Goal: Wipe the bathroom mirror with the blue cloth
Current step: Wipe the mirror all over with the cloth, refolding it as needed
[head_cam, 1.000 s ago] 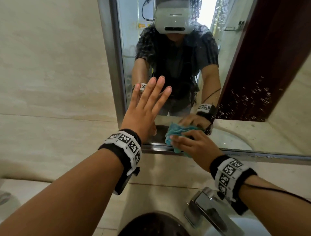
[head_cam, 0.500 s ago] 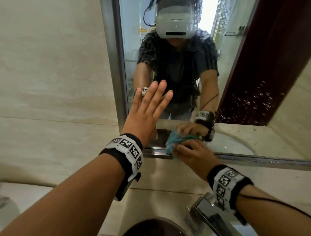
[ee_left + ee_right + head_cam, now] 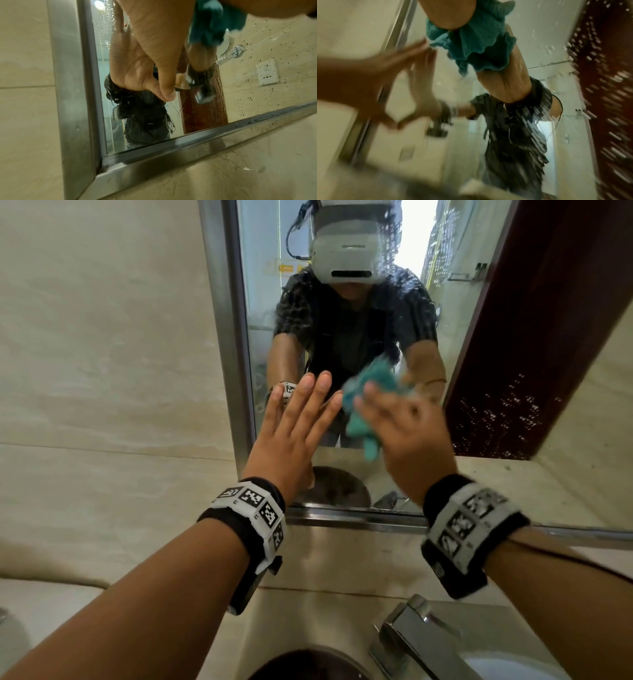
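Note:
The steel-framed bathroom mirror (image 3: 260, 302) hangs on the tiled wall ahead. My left hand (image 3: 298, 422) lies flat on the glass near its left frame, fingers straight; the left wrist view shows its palm (image 3: 154, 40) with the thumb on the glass. My right hand (image 3: 404, 426), blurred by motion, holds the bunched blue cloth (image 3: 359, 419) against the glass just right of the left fingertips. A loose corner hangs below the hand. The right wrist view shows the cloth (image 3: 479, 40) crumpled under the hand against its own reflection.
Water droplets (image 3: 507, 419) speckle the right part of the glass. A chrome faucet (image 3: 421, 642) and a dark basin (image 3: 308, 666) sit below my arms. Water lies on the stone ledge (image 3: 248, 169) under the mirror's bottom frame (image 3: 188, 146).
My right hand has swept the cloth up from the mirror's bottom edge to mid-height beside the left fingertips. The left hand has stayed flat on the glass.

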Motion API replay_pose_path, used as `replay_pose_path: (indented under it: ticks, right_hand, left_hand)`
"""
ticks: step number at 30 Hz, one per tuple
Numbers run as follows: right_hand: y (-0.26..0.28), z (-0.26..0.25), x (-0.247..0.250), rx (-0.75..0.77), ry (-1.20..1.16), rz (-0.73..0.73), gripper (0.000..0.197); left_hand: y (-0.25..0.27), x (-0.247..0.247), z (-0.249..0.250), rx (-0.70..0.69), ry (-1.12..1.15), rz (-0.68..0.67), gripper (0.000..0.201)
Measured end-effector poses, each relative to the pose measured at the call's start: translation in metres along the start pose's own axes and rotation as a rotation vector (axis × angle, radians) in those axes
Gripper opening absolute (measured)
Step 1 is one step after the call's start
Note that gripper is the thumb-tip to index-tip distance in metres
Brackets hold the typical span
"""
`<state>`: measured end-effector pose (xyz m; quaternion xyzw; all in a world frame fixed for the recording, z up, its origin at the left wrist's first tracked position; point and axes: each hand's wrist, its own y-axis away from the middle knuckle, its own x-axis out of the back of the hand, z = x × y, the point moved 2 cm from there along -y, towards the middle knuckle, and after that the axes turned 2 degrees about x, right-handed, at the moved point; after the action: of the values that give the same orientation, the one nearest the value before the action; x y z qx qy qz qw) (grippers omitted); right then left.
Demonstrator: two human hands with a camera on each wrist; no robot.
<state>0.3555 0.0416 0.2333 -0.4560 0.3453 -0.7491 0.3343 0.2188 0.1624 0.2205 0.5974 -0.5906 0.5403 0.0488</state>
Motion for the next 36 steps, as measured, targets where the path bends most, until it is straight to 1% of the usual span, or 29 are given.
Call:
replay_pose_path:
  ticks: [2, 3, 4, 5, 6, 7, 8, 10, 12, 13, 14, 16, 18, 19, 21, 23, 24, 27, 28, 30, 32, 34, 36]
  right_hand:
    - [0.046, -0.012, -0.013, 0.099, -0.096, -0.187, 0.033]
    - [0.063, -0.016, -0.012, 0.133, -0.134, -0.244, 0.041]
    - [0.074, -0.018, -0.011, 0.185, -0.112, -0.284, 0.052]
    - [0.076, -0.017, -0.008, 0.224, -0.082, -0.329, 0.059]
    - [0.071, -0.013, -0.004, 0.233, -0.07, -0.345, 0.06]
    - [0.06, -0.007, 0.002, 0.217, -0.059, -0.324, 0.057]
    - [0.043, 0.001, 0.01, 0.177, -0.046, -0.262, 0.053]
    - [0.007, 0.023, 0.031, -0.005, -0.138, -0.106, 0.042]
    - [-0.016, 0.041, 0.046, -0.166, -0.222, 0.04, 0.035]
    - [-0.021, 0.044, 0.049, -0.178, -0.173, 0.085, 0.035]
    - [-0.021, 0.044, 0.048, -0.143, -0.111, 0.101, 0.036]
    - [-0.009, 0.041, 0.035, -0.067, -0.031, 0.1, 0.032]
    - [0.019, 0.03, 0.015, 0.017, 0.054, 0.064, 0.028]
    - [0.036, 0.024, 0.005, 0.055, 0.07, 0.018, 0.029]
    - [0.066, 0.012, -0.006, 0.108, 0.045, -0.108, 0.036]
    - [0.082, 0.004, -0.007, 0.107, 0.01, -0.201, 0.043]
    - [0.082, 0.004, -0.005, 0.117, 0.005, -0.214, 0.043]
    - [0.06, 0.011, 0.005, 0.185, 0.018, -0.196, 0.037]
    - [0.048, 0.016, 0.01, 0.175, 0.03, -0.176, 0.037]
    - [0.027, 0.025, 0.022, 0.088, 0.033, -0.078, 0.035]
    - [0.02, 0.027, 0.023, 0.019, 0.025, 0.007, 0.035]
    - [0.034, 0.022, 0.01, 0.023, 0.048, -0.03, 0.041]
    - [0.063, 0.012, -0.005, 0.111, 0.033, -0.137, 0.05]
  left_hand:
    - [0.001, 0.001, 0.0, -0.004, -0.015, 0.011, 0.13]
    - [0.001, 0.001, 0.0, -0.004, -0.018, 0.018, 0.128]
    - [0.001, 0.003, 0.0, 0.001, -0.014, 0.026, 0.126]
    - [0.002, 0.005, 0.002, 0.012, -0.003, 0.037, 0.124]
    - [0.005, 0.008, 0.005, 0.019, 0.008, 0.054, 0.121]
    - [0.007, 0.01, 0.011, 0.007, 0.01, 0.072, 0.118]
    - [0.01, 0.011, 0.018, -0.021, 0.0, 0.079, 0.118]
    - [0.013, 0.012, 0.032, -0.066, -0.01, 0.059, 0.122]
    - [0.008, 0.01, 0.043, -0.037, 0.019, 0.059, 0.125]
    - [0.004, 0.008, 0.047, -0.006, 0.028, 0.069, 0.125]
    - [0.001, 0.005, 0.049, 0.023, 0.037, 0.08, 0.124]
    - [-0.002, -0.003, 0.054, 0.054, 0.052, 0.105, 0.12]
    - [-0.003, -0.009, 0.055, 0.058, 0.04, 0.115, 0.12]
    - [-0.003, -0.01, 0.055, 0.056, 0.029, 0.115, 0.121]
    - [-0.002, -0.011, 0.054, 0.056, 0.014, 0.122, 0.119]
    - [-0.002, -0.012, 0.053, 0.058, 0.008, 0.125, 0.118]
    - [-0.002, -0.012, 0.053, 0.06, 0.005, 0.121, 0.119]
    - [-0.003, -0.01, 0.053, 0.06, -0.005, 0.101, 0.125]
    - [-0.002, -0.009, 0.054, 0.058, 0.002, 0.096, 0.126]
    - [-0.002, -0.01, 0.054, 0.059, 0.019, 0.095, 0.127]
    - [-0.003, -0.011, 0.054, 0.06, 0.027, 0.095, 0.126]
    - [-0.002, -0.011, 0.054, 0.06, 0.013, 0.093, 0.126]
    - [-0.003, -0.012, 0.054, 0.059, 0.0, 0.085, 0.125]
